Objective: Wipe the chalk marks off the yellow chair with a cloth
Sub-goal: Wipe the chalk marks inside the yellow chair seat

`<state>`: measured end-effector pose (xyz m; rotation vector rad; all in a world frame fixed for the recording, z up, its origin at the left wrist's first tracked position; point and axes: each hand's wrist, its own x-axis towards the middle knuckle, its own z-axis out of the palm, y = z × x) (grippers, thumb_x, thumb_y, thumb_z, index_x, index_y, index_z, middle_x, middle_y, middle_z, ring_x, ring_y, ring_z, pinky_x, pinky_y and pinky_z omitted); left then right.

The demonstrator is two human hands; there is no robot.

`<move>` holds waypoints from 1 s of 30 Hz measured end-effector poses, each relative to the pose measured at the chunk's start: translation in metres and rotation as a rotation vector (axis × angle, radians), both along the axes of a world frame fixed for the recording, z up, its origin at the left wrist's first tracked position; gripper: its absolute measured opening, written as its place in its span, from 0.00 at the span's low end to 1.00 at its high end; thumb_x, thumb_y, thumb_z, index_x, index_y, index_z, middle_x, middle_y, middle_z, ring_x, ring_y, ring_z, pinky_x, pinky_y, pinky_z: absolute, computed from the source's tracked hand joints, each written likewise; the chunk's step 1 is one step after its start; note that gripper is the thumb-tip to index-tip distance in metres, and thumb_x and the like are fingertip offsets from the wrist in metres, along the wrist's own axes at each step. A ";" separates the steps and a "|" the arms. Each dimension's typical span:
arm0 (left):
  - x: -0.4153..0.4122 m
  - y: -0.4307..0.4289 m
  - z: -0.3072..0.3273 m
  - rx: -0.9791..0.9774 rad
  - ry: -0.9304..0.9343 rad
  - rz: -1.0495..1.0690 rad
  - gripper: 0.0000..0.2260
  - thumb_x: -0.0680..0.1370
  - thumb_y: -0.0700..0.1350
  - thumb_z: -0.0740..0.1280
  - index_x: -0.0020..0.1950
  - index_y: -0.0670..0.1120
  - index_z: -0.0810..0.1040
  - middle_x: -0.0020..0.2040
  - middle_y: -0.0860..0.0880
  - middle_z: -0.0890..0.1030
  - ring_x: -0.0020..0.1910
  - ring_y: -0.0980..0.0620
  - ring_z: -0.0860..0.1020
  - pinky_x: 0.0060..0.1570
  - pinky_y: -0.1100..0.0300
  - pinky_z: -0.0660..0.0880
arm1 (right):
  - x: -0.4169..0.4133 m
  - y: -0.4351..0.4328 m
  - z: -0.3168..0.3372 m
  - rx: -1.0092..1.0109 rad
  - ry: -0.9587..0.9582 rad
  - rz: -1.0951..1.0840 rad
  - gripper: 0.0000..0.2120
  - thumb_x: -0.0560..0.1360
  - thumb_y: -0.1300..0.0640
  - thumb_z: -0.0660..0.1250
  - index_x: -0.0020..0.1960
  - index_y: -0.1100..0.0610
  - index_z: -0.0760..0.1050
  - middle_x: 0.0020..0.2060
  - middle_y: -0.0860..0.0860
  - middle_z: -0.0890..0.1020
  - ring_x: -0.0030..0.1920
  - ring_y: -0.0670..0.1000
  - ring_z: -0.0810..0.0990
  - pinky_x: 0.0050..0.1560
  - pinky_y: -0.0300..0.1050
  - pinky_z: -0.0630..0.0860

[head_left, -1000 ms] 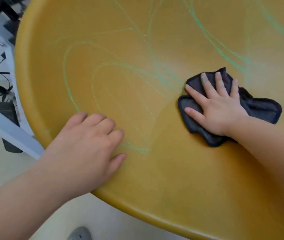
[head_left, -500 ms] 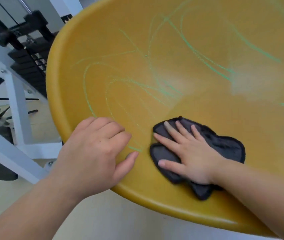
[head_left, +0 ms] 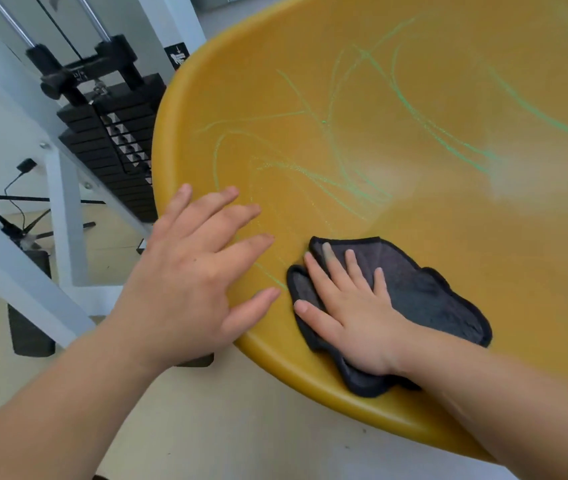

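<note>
The yellow chair (head_left: 431, 258) fills the right and upper part of the head view, its rounded rim curving down the left side. Green chalk marks (head_left: 338, 174) loop across its surface, and a pale smudged patch lies at the right. A dark grey cloth (head_left: 424, 292) lies flat near the chair's front rim. My right hand (head_left: 348, 313) presses on the cloth's left part with the fingers spread. My left hand (head_left: 199, 271) rests on the rim beside it, fingers apart, holding nothing; its thumb almost touches the cloth.
A white metal frame (head_left: 64, 216) with a black weight stack (head_left: 116, 140) stands at the left, close to the chair's rim. Black cables and a stand lie on the pale floor (head_left: 206, 427) below.
My right hand has slid the cloth from the chair's middle down and left to the front rim. My left hand's curled fingers have spread flat. The view has pulled back.
</note>
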<state>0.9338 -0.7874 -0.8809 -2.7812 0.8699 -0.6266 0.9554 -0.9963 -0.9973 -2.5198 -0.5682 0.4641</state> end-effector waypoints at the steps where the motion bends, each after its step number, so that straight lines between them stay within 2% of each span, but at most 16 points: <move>1: 0.002 0.005 0.003 -0.012 -0.002 0.017 0.23 0.74 0.61 0.68 0.60 0.46 0.84 0.65 0.43 0.79 0.72 0.39 0.71 0.73 0.35 0.60 | 0.006 -0.008 -0.005 -0.009 -0.022 0.020 0.36 0.74 0.25 0.37 0.78 0.34 0.30 0.78 0.41 0.29 0.79 0.52 0.27 0.77 0.65 0.31; 3: 0.004 0.013 0.005 -0.015 0.011 0.053 0.24 0.74 0.62 0.66 0.60 0.46 0.84 0.67 0.43 0.78 0.74 0.38 0.68 0.73 0.35 0.59 | 0.028 -0.035 -0.019 -0.113 -0.100 -0.016 0.37 0.70 0.20 0.33 0.75 0.29 0.30 0.79 0.41 0.31 0.80 0.52 0.29 0.77 0.67 0.33; 4: 0.005 0.015 0.005 -0.012 0.020 0.066 0.25 0.74 0.63 0.65 0.60 0.46 0.84 0.68 0.42 0.77 0.76 0.38 0.66 0.74 0.35 0.57 | 0.042 -0.051 -0.025 -0.189 -0.127 -0.105 0.39 0.68 0.19 0.32 0.76 0.29 0.30 0.80 0.43 0.32 0.80 0.53 0.31 0.77 0.68 0.34; 7: 0.004 0.019 0.004 -0.021 0.031 0.083 0.29 0.74 0.64 0.63 0.65 0.45 0.81 0.73 0.42 0.72 0.79 0.39 0.60 0.77 0.36 0.52 | 0.069 -0.080 -0.030 -0.360 -0.085 -0.386 0.44 0.67 0.19 0.30 0.79 0.34 0.34 0.81 0.50 0.35 0.81 0.58 0.34 0.76 0.72 0.37; 9: 0.004 0.021 0.002 -0.041 0.026 0.080 0.33 0.75 0.65 0.63 0.71 0.44 0.75 0.76 0.42 0.69 0.80 0.39 0.57 0.77 0.38 0.51 | 0.067 -0.067 -0.027 -0.335 -0.035 -0.432 0.46 0.68 0.20 0.31 0.81 0.40 0.34 0.81 0.53 0.35 0.81 0.61 0.34 0.76 0.72 0.38; 11: 0.004 0.022 0.001 -0.059 0.018 0.067 0.36 0.75 0.66 0.62 0.75 0.42 0.71 0.78 0.42 0.66 0.80 0.40 0.55 0.78 0.38 0.50 | 0.052 -0.034 -0.020 -0.250 -0.011 -0.370 0.45 0.72 0.23 0.34 0.82 0.45 0.33 0.81 0.54 0.34 0.80 0.63 0.34 0.76 0.71 0.38; 13: 0.006 0.024 0.001 -0.076 0.001 0.053 0.39 0.75 0.68 0.61 0.76 0.42 0.68 0.79 0.41 0.63 0.81 0.39 0.54 0.77 0.36 0.50 | 0.026 0.003 -0.005 -0.113 -0.011 -0.218 0.41 0.76 0.27 0.37 0.82 0.46 0.32 0.80 0.52 0.32 0.80 0.61 0.31 0.76 0.69 0.35; 16: 0.011 0.023 0.004 -0.133 -0.007 0.053 0.41 0.72 0.68 0.63 0.76 0.41 0.68 0.79 0.40 0.62 0.80 0.38 0.53 0.76 0.33 0.51 | -0.008 0.035 0.024 0.116 0.000 0.038 0.36 0.79 0.30 0.39 0.80 0.41 0.29 0.78 0.45 0.27 0.78 0.53 0.25 0.77 0.62 0.29; 18: 0.015 0.021 0.005 -0.157 -0.010 0.055 0.42 0.71 0.68 0.64 0.75 0.40 0.69 0.79 0.39 0.62 0.80 0.37 0.53 0.76 0.33 0.51 | -0.007 0.026 0.021 0.133 -0.027 0.137 0.35 0.76 0.27 0.38 0.77 0.35 0.28 0.77 0.41 0.25 0.77 0.50 0.23 0.76 0.58 0.27; 21: 0.016 0.021 0.004 -0.162 -0.018 0.065 0.44 0.71 0.71 0.63 0.75 0.39 0.68 0.79 0.39 0.61 0.80 0.37 0.53 0.75 0.31 0.52 | 0.032 -0.014 -0.010 -0.082 -0.167 0.035 0.35 0.69 0.19 0.32 0.72 0.27 0.25 0.78 0.44 0.28 0.79 0.54 0.28 0.78 0.62 0.32; 24: 0.015 0.026 0.004 -0.174 -0.002 0.092 0.51 0.69 0.77 0.60 0.78 0.39 0.64 0.80 0.38 0.58 0.81 0.37 0.50 0.74 0.30 0.51 | 0.068 -0.045 -0.024 -0.256 -0.152 -0.202 0.42 0.65 0.18 0.29 0.76 0.32 0.27 0.81 0.51 0.33 0.81 0.57 0.33 0.78 0.67 0.37; 27: 0.014 0.032 0.006 -0.187 0.024 0.112 0.58 0.65 0.81 0.58 0.79 0.38 0.59 0.81 0.37 0.53 0.81 0.37 0.48 0.73 0.29 0.51 | 0.072 -0.035 -0.021 -0.235 -0.088 -0.271 0.46 0.67 0.20 0.29 0.80 0.39 0.31 0.81 0.53 0.33 0.80 0.60 0.33 0.77 0.68 0.36; 30: 0.012 0.036 0.005 -0.202 0.043 0.083 0.59 0.65 0.81 0.58 0.79 0.36 0.57 0.81 0.35 0.52 0.81 0.36 0.48 0.73 0.29 0.53 | 0.045 0.008 -0.001 -0.073 -0.028 -0.165 0.42 0.72 0.25 0.34 0.80 0.43 0.30 0.79 0.50 0.29 0.79 0.59 0.29 0.77 0.67 0.33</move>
